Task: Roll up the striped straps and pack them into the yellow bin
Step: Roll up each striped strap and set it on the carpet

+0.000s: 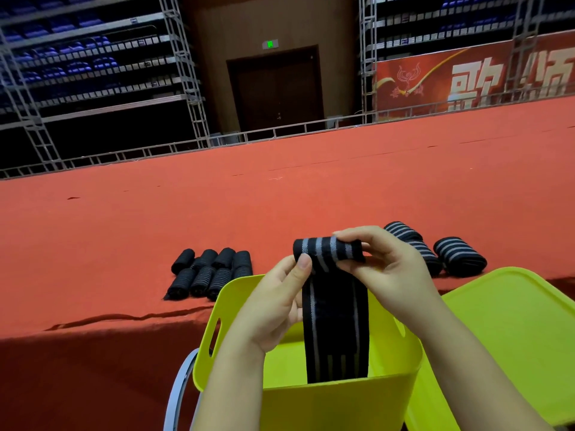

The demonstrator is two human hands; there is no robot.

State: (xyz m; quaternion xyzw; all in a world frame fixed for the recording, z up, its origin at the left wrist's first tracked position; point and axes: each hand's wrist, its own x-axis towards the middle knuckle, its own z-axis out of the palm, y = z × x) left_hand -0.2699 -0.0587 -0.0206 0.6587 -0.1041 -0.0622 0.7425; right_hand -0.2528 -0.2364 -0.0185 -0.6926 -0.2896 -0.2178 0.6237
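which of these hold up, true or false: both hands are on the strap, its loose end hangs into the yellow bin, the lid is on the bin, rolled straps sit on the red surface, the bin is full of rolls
1. Both hands are on the strap. True: the left hand and right hand both pinch the striped strap at its rolled top.
2. Its loose end hangs into the yellow bin. True: the tail drops inside the yellow bin.
3. The lid is on the bin. False: the lid lies off, to the bin's right.
4. Rolled straps sit on the red surface. True: a cluster of rolled straps lies on the red surface at left, and looser straps at right.
5. The bin is full of rolls. False: no rolls show in the visible part.
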